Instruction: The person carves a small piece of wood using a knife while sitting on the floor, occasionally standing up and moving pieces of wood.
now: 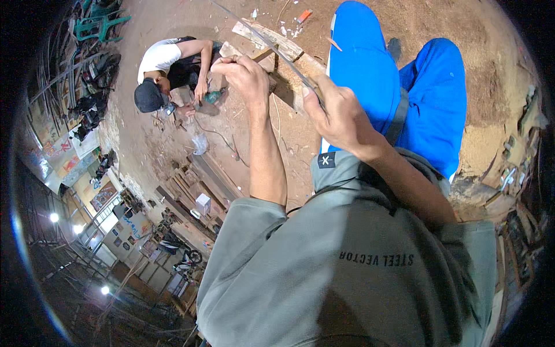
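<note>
My right hand [341,115] is closed around the near end of a long, thin grey metal strip [266,41], with the thumb pressed along it. The strip slants away to the upper left and leaves the picture at the top edge. To its left, my left hand [250,80] is raised with the fingers curled in. Whatever those fingers hold, if anything, cannot be made out. Just beyond both hands lies a pale wooden plank [272,40], with a short brown wood piece [264,55] beside my left hand. My legs in blue trousers [361,63] are at the right.
A co-worker [159,61] in a white shirt and dark cap bends over a green power tool [213,96] on the dirt floor. Stacked timber [196,185] lies at the left, near a clear plastic bag [200,144]. An orange object [304,16] lies at the far side.
</note>
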A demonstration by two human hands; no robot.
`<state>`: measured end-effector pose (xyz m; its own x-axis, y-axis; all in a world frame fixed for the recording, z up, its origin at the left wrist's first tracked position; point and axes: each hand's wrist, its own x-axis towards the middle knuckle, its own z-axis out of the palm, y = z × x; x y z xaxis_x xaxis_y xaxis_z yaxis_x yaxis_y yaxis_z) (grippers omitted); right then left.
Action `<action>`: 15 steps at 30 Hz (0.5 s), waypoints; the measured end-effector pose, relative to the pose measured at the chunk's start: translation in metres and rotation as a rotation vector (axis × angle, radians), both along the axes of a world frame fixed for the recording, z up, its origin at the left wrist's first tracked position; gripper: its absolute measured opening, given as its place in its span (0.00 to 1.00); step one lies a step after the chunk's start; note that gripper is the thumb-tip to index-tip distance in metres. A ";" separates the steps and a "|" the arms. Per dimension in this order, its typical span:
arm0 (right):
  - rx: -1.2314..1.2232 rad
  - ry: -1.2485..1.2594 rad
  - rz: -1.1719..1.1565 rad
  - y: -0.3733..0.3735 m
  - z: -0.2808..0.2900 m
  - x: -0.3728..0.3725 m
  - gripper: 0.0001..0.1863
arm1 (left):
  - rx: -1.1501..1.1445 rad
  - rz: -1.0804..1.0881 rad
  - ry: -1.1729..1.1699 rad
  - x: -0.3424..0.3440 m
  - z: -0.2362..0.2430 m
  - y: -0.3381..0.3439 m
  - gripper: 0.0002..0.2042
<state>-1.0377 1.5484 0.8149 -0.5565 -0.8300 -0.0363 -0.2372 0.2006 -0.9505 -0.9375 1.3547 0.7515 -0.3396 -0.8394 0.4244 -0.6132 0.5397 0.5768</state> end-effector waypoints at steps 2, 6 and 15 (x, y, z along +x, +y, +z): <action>-0.004 -0.098 0.064 -0.001 0.017 -0.005 0.14 | 0.015 -0.012 0.051 -0.005 0.003 0.003 0.08; 0.204 0.006 0.141 0.008 -0.010 -0.003 0.15 | -0.017 -0.021 0.006 -0.012 0.008 0.002 0.07; 0.233 0.006 0.029 0.016 -0.019 -0.008 0.20 | 0.076 -0.083 -0.135 -0.004 -0.056 0.031 0.11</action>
<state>-1.0457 1.5640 0.7958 -0.5333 -0.8154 -0.2252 -0.2518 0.4072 -0.8779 -0.9415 1.3855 0.6953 -0.4584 -0.8341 0.3069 -0.6433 0.5497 0.5329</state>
